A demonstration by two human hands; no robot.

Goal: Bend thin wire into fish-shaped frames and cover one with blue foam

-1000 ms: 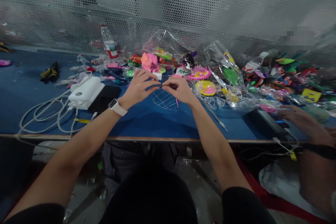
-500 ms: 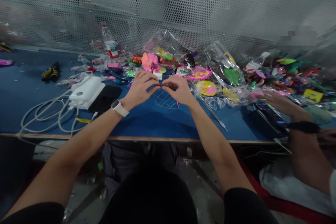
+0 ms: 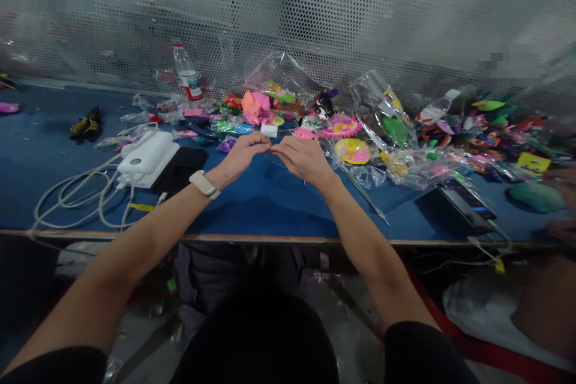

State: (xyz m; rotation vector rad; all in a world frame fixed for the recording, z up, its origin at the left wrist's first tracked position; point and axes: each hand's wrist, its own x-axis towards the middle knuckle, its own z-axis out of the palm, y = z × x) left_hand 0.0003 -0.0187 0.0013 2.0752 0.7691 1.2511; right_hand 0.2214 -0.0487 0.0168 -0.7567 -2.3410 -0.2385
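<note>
My left hand (image 3: pixel 244 155), with a white-strapped watch (image 3: pixel 203 184) on the wrist, is pinched shut above the blue table (image 3: pixel 270 204). My right hand (image 3: pixel 302 159) is pinched too, fingertips nearly touching the left ones. Between them they grip a thin clear bag (image 3: pixel 278 159) that barely shows. A small pink sliver (image 3: pixel 305 182) pokes out under the right hand. Just beyond the hands lie a purple packet (image 3: pixel 226 144) and a white block (image 3: pixel 269 130).
A white power bank (image 3: pixel 147 159) on a black phone (image 3: pixel 182 169) trails white cables (image 3: pixel 76 198) at the left. A bottle (image 3: pixel 186 72) stands by the perforated screen (image 3: pixel 315 18). Bagged colourful toys (image 3: pixel 396 132) cover the right. A dark device (image 3: pixel 465 204) sits near the front edge.
My hands have drawn together and turned, and the grid-marked bag under them is no longer spread out. The other person's hand at the right has pulled back off the dark device.
</note>
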